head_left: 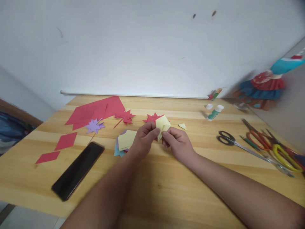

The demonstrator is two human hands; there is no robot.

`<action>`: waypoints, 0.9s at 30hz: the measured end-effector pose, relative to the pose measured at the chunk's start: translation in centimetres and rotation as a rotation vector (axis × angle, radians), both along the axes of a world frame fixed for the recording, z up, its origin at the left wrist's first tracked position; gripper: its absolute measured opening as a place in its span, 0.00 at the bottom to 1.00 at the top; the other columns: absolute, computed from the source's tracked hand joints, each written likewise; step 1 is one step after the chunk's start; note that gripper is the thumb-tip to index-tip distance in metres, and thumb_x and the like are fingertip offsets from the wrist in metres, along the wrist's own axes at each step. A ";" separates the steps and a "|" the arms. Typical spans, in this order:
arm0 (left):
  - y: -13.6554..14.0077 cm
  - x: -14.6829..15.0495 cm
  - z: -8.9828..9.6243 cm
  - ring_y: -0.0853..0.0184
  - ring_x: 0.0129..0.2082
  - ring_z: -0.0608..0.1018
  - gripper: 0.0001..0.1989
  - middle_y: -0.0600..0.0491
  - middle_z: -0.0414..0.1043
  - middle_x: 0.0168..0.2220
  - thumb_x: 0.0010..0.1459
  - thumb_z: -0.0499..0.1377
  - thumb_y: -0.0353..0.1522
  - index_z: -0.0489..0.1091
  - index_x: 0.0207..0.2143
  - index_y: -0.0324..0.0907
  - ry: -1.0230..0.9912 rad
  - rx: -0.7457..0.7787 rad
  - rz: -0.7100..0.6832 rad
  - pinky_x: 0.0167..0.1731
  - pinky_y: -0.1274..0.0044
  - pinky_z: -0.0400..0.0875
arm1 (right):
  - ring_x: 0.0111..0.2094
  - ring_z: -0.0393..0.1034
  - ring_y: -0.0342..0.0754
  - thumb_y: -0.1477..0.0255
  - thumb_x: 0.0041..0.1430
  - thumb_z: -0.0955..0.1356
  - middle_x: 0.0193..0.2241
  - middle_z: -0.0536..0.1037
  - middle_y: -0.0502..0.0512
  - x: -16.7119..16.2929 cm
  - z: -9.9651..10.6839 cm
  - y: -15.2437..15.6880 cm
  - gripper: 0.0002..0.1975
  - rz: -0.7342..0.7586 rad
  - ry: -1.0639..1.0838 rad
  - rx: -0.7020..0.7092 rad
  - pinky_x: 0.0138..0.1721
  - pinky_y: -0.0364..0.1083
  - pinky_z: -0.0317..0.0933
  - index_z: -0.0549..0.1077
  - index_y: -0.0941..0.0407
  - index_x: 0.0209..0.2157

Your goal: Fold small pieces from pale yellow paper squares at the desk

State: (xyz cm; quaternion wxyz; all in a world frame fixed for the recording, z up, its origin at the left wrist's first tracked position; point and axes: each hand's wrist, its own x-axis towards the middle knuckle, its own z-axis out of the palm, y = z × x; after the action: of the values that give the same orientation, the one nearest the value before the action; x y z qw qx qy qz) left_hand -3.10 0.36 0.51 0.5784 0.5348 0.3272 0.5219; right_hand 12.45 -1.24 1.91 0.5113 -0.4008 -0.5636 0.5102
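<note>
A small folded piece of yellow paper (163,122) is held up between both hands above the table's middle. My left hand (144,139) pinches its left side with thumb and fingers. On the right, my right hand (177,142) grips the lower right edge, thumb in front. Just behind the paper lies a red paper leaf shape (152,117), partly covered by it. Close to my left wrist sits a stack of coloured paper squares (126,140), yellow on top, with blue and purple edges showing. A yellow paper scrap (182,126) lies beyond my right hand.
Red sheets (100,109), a second red leaf (127,117), a purple paper star (94,126) and a black phone (78,170) lie on the left. An uncapped glue stick (215,112), black-handled scissors (226,138) and several other tools are on the right. A whiteboard (138,47) stands behind.
</note>
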 end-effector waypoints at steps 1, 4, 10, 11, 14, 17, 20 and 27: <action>0.0 0.0 0.0 0.69 0.27 0.72 0.13 0.57 0.68 0.25 0.62 0.63 0.39 0.66 0.28 0.43 -0.010 0.001 -0.013 0.32 0.75 0.67 | 0.18 0.62 0.41 0.59 0.58 0.72 0.16 0.72 0.48 0.0 0.0 0.0 0.18 0.000 0.001 0.001 0.22 0.42 0.58 0.72 0.54 0.21; -0.1 0.2 0.2 0.69 0.26 0.72 0.13 0.58 0.68 0.25 0.61 0.64 0.38 0.65 0.28 0.43 -0.050 -0.002 -0.037 0.32 0.74 0.66 | 0.19 0.63 0.41 0.59 0.59 0.71 0.17 0.72 0.48 0.1 -0.3 0.1 0.17 0.017 0.000 0.007 0.22 0.42 0.58 0.72 0.55 0.22; 0.0 0.1 0.0 0.70 0.26 0.69 0.12 0.59 0.67 0.24 0.59 0.63 0.35 0.64 0.27 0.42 -0.025 -0.014 0.020 0.31 0.75 0.62 | 0.23 0.64 0.43 0.64 0.65 0.69 0.23 0.72 0.46 0.4 -1.4 0.4 0.09 -0.075 0.053 0.165 0.26 0.43 0.60 0.70 0.53 0.32; 0.1 0.0 0.0 0.70 0.26 0.68 0.12 0.59 0.66 0.24 0.58 0.63 0.35 0.63 0.26 0.42 -0.007 -0.018 0.037 0.30 0.75 0.60 | 0.25 0.64 0.43 0.67 0.64 0.70 0.26 0.72 0.46 0.6 -1.5 0.5 0.05 -0.119 0.067 0.231 0.28 0.44 0.61 0.70 0.52 0.37; 0.3 -0.1 -0.1 0.71 0.25 0.66 0.12 0.59 0.65 0.23 0.55 0.63 0.34 0.62 0.25 0.43 0.001 -0.047 0.032 0.29 0.76 0.59 | 0.32 0.66 0.45 0.74 0.61 0.71 0.37 0.71 0.50 1.0 -1.7 0.8 0.16 -0.163 -0.040 0.474 0.35 0.47 0.66 0.68 0.49 0.49; 0.3 -0.2 0.0 0.71 0.23 0.66 0.10 0.59 0.65 0.21 0.52 0.62 0.34 0.63 0.24 0.43 -0.021 -0.101 -0.013 0.27 0.76 0.59 | 0.41 0.66 0.51 0.76 0.57 0.72 0.43 0.67 0.55 1.5 -1.6 1.0 0.18 -0.124 -0.306 0.662 0.41 0.52 0.67 0.72 0.49 0.49; 0.2 -0.2 0.3 0.71 0.20 0.64 0.09 0.59 0.63 0.19 0.48 0.62 0.34 0.62 0.23 0.43 -0.042 -0.150 -0.038 0.24 0.76 0.56 | 0.48 0.65 0.55 0.74 0.57 0.74 0.46 0.65 0.57 1.6 -1.5 0.9 0.12 -0.166 -0.406 0.771 0.47 0.56 0.67 0.74 0.50 0.43; 0.2 0.0 1.1 0.72 0.18 0.66 0.11 0.58 0.62 0.17 0.44 0.62 0.36 0.63 0.20 0.42 -0.097 -0.213 -0.052 0.23 0.76 0.61 | 0.50 0.63 0.58 0.74 0.59 0.73 0.47 0.64 0.58 1.4 -1.3 0.5 0.04 -0.258 -0.488 0.864 0.48 0.59 0.63 0.76 0.51 0.35</action>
State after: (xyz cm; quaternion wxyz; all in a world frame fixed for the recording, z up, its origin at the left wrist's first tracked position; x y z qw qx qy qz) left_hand -3.08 0.58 1.58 0.6604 0.4527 0.3384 0.4943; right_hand 13.90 -0.70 0.56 0.5426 -0.3268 -0.7719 0.0548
